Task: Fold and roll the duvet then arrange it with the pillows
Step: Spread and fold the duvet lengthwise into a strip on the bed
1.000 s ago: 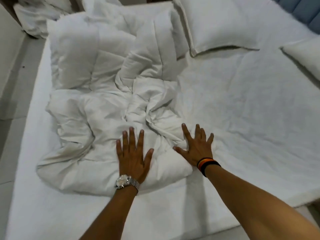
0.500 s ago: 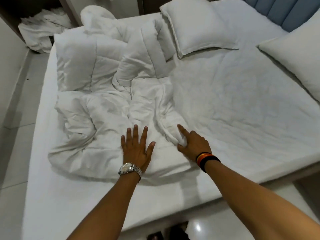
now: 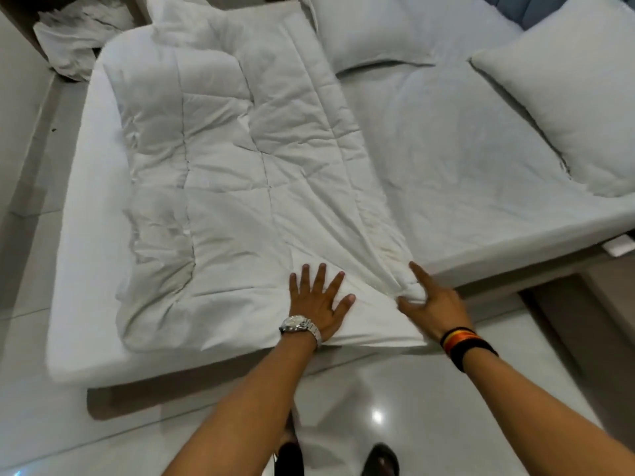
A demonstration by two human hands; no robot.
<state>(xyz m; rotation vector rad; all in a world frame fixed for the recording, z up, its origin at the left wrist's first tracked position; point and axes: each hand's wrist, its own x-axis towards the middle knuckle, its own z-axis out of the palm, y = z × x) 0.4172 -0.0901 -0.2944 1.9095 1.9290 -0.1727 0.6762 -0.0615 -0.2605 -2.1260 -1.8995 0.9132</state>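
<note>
A white quilted duvet lies stretched along the left half of the bed, its near edge at the mattress's front edge. My left hand, with a silver watch, presses flat on the duvet's near end, fingers spread. Just to its right, my right hand, wearing dark and orange wristbands, pinches a bunched near corner of the duvet. Two white pillows lie at the head end: one pillow at the top middle, the other pillow at the right.
The white mattress is bare on its right half. A heap of white linen lies on the floor at the top left. Glossy floor tiles and my dark shoes are below. A blue headboard sits top right.
The crumpled duvet has been pulled toward me and now lies much flatter and longer. My right hand went from flat to pinching the corner. The view has backed away from the bed.
</note>
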